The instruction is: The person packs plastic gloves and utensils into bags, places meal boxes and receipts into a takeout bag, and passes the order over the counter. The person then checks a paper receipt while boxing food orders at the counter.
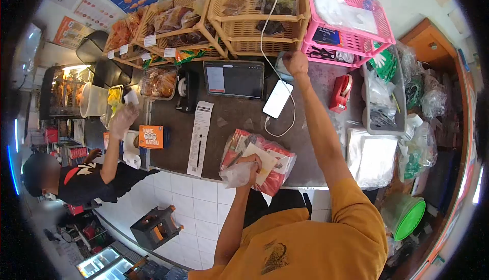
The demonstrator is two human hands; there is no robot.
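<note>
1. While the left hand [251, 171] is curled around a crumpled clear plastic bag [237, 175], it rests over a cream paper sheet [267, 159] on a red plastic-wrapped package [279, 177] at the counter's near edge. Whether its fingers also pinch the sheet, I cannot tell.

2. The right hand [295, 63] reaches to the back of the counter, fingers bent down on a bluish-grey item [281, 69] at the foot of the tan basket rack [257, 23]; whether it grips or only touches this is hidden.

3. The clear bag looks very light, limp and slippery, likely best pinched at its gathered edge. The sheet seems thin and easily creased, so a corner would be the gentlest hold. The package looks soft-sided with a slick wrap; both hands under its sides would probably suit it.

4. Below the right hand lies a lit phone [277, 100]; its white cable [294, 118] loops beside the forearm and runs up across the rack, easy to snag.

5. A tablet [235, 79] stands left of the phone, with a long printed receipt [199, 150] nearer the front. Right of the forearm are a red tape dispenser [341, 93] and a stack of clear bags [371, 154].

6. Well apart at left, a co-worker's hand [124, 119] holds something small and white.
</note>
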